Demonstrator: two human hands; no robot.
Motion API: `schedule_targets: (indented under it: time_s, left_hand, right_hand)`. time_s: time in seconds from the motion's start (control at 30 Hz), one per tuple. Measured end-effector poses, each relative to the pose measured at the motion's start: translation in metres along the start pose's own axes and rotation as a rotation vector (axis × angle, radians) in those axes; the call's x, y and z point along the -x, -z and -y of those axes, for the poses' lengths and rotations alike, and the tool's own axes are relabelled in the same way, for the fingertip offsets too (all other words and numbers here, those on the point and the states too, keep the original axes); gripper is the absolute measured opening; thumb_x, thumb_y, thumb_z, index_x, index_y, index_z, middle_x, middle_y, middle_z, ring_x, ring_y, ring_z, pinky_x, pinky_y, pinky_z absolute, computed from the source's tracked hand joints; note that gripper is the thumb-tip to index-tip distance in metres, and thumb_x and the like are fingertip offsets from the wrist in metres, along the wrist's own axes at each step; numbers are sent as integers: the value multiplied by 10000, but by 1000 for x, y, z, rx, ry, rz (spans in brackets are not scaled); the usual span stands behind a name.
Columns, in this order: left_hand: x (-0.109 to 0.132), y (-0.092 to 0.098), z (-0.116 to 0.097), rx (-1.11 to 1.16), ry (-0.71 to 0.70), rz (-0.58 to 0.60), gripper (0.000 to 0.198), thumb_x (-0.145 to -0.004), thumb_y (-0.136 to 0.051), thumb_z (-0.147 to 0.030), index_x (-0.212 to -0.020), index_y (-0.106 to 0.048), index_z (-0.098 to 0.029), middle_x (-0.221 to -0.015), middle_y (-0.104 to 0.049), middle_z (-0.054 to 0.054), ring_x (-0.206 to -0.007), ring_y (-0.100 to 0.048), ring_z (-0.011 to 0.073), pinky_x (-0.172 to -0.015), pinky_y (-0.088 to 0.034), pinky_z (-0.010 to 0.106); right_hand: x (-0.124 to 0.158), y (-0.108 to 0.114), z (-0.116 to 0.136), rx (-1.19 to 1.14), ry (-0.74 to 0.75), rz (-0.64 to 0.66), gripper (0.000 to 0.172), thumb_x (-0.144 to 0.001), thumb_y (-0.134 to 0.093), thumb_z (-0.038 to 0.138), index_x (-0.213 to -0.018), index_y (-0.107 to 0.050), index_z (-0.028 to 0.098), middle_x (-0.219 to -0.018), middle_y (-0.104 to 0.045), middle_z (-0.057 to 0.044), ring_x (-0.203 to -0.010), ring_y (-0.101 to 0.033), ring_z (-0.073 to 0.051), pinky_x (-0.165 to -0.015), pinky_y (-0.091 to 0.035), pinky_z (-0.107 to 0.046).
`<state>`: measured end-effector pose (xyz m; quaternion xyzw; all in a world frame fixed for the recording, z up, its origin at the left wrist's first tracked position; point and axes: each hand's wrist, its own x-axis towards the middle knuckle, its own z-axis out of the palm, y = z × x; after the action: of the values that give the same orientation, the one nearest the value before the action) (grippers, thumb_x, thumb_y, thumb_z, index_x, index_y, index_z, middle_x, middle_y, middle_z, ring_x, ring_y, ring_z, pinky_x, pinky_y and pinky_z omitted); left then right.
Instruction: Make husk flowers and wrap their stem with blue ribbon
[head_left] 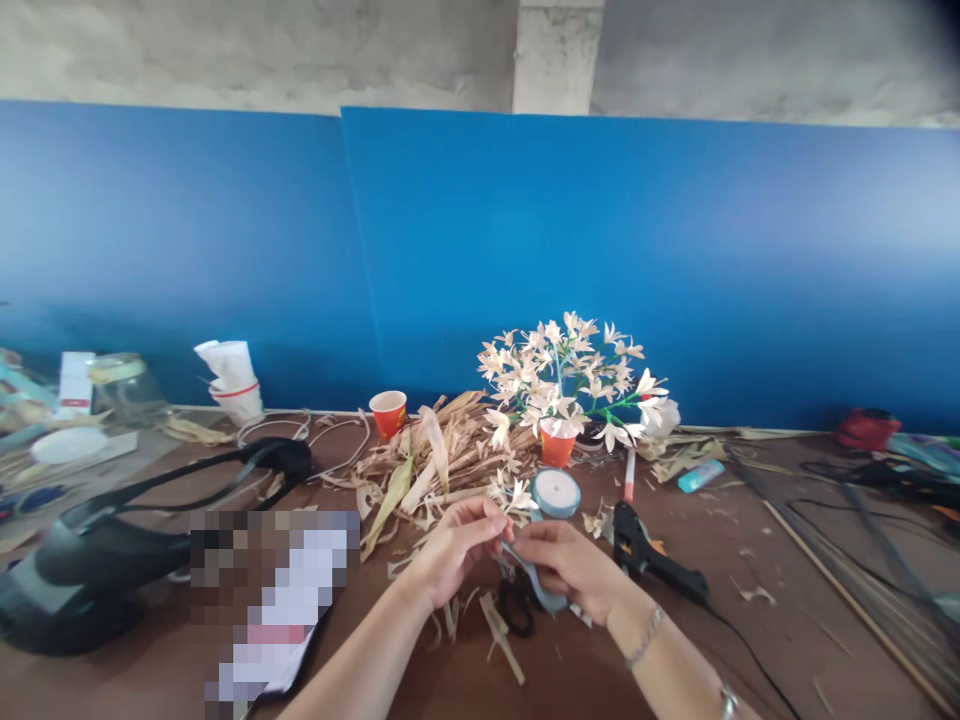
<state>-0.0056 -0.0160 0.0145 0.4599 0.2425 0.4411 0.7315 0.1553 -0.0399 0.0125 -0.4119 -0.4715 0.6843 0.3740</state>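
Note:
My left hand [463, 545] is closed in a pinch, with a small cream husk flower [517, 495] just above its fingertips; its stem is mostly hidden by the fingers. Close beside it, my right hand [574, 568] pinches a grey-blue strip of tape [531, 572] that runs up to the left fingertips. The strip hangs in a loop below the right fingers. Behind the hands lies a roll of pale tape [556, 492]. Black-handled scissors [517, 605] rest on the table under the hands, partly covered.
An orange paper cup [556, 445] holds many finished husk flowers [562, 375]. Dry corn husks [435, 440] are heaped to its left, near another paper cup [388, 413]. A black glue gun [652, 560] lies right, a black headset-like device [97, 560] left. Husk scraps litter the brown table.

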Motion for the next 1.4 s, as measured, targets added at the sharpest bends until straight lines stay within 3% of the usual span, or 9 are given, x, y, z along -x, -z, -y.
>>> schedule_targets:
  time_s: [0.17,0.27,0.33,0.47,0.6,1.03,1.4]
  left_hand:
    - [-5,2,7,-31,-13,-152,165,-638,-683,-282,-634,-601,-139,-653,-603,9,-510,-464,69,-485,-306,183]
    - [-9,4,12,-174,-52,-283,168,-631,-675,-293,-616,-601,-143,-538,-531,-25,-459,-406,65,-454,-271,187]
    - [-11,5,14,-316,-124,-311,148,-650,-650,-273,-603,-608,-140,-542,-530,-17,-499,-438,85,-497,-319,199]
    - [-13,4,18,-588,-314,-293,112,-692,-588,-220,-613,-620,-146,-698,-600,29,-714,-538,155,-690,-394,245]
    - [-12,1,20,-703,-379,-275,108,-707,-549,-190,-622,-603,-150,-756,-610,40,-760,-553,166,-727,-403,263]
    - [-9,-3,21,-752,-411,-246,126,-741,-527,-188,-639,-591,-153,-773,-605,42,-776,-552,162,-736,-406,266]
    - [-4,-7,17,-767,-413,-249,113,-737,-551,-217,-676,-633,-172,-866,-530,50,-854,-529,171,-682,-427,242]
  right_hand:
    - [-4,-4,1,204,143,-177,232,-690,-617,367,-704,-566,141,-541,-565,39,-294,-347,-14,-308,-163,-159]
    - [-6,-4,-1,248,262,-227,184,-706,-603,334,-726,-566,155,-541,-577,37,-390,-484,-62,-374,-310,-161]
    - [-7,-5,-3,237,321,-258,178,-708,-604,334,-707,-562,161,-500,-556,46,-431,-506,-77,-434,-373,-176]
    - [-9,-5,-5,240,341,-359,240,-690,-617,386,-647,-549,160,-460,-545,42,-423,-500,-87,-439,-389,-187]
    - [-12,-4,-6,251,336,-398,283,-674,-628,421,-624,-553,152,-435,-545,30,-402,-489,-90,-418,-380,-189]
    - [-12,-6,-7,216,312,-448,362,-647,-634,491,-607,-565,138,-425,-538,20,-395,-488,-98,-404,-366,-200]
    - [-9,-10,-4,83,251,-414,360,-621,-654,483,-579,-539,145,-434,-521,38,-405,-484,-88,-412,-350,-195]
